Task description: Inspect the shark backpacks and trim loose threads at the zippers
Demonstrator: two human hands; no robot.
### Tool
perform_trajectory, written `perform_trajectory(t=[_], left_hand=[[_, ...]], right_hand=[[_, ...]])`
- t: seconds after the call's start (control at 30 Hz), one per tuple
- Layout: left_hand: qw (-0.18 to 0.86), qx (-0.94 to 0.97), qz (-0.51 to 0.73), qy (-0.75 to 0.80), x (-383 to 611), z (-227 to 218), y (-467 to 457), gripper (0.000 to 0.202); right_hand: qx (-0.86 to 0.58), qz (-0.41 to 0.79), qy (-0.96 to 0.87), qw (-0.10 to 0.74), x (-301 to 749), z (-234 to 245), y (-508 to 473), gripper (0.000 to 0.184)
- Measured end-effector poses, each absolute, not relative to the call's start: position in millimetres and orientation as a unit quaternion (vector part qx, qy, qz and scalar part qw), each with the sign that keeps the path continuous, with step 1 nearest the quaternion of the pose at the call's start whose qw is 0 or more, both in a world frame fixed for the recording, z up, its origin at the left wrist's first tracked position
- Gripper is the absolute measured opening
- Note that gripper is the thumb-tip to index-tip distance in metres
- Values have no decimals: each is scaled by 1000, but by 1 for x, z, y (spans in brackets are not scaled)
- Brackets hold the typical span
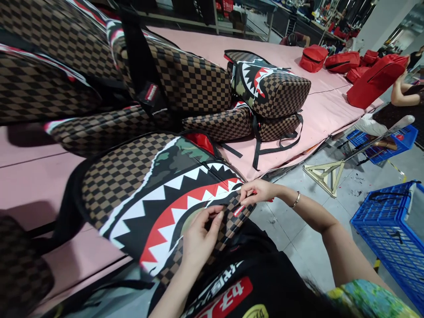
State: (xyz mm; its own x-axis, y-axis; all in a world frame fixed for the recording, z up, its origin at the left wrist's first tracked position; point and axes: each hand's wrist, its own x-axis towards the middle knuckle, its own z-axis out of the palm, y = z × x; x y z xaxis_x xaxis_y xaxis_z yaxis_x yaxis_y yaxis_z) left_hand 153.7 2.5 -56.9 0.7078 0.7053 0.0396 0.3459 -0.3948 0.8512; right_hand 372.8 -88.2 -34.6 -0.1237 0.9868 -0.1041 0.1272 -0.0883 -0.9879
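Note:
A brown checkered backpack with a shark-mouth print lies on the pink table right in front of me. My left hand pinches the fabric at the bag's lower front edge, fingers pressed together on it. My right hand pinches the same edge a little further right, close to a small red label; a red sliver shows at its fingers, and I cannot make out what it is. A bracelet sits on my right wrist.
Several more checkered shark backpacks are piled across the table behind. Red backpacks lie at the far right end, where another person's arm rests. Blue plastic crates stand on the grey floor at right, beside a wooden triangle frame.

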Motion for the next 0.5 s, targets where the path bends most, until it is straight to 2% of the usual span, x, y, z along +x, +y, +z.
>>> perform_trajectory(t=[0.1, 0.2, 0.3, 0.4, 0.47, 0.5], left_hand=[[398, 859, 175, 272, 162, -56, -2, 31], [377, 890, 117, 229, 166, -49, -6, 24], [449, 874, 49, 179, 165, -38, 3, 27], [585, 803, -71, 85, 168, -29, 36, 47], [584, 794, -88, 145, 177, -28, 72, 58], [525, 815, -47, 241, 184, -30, 92, 56]], right_hand=[[-550, 516, -381, 534, 376, -46, -97, 30], [-542, 505, -280, 611, 378, -62, -106, 36], [-562, 473, -244, 633, 377, -74, -109, 38], [-596, 443, -231, 628, 376, -79, -97, 40], [-605, 431, -235, 627, 375, -79, -79, 40], [-608, 424, -239, 627, 375, -78, -67, 39]])
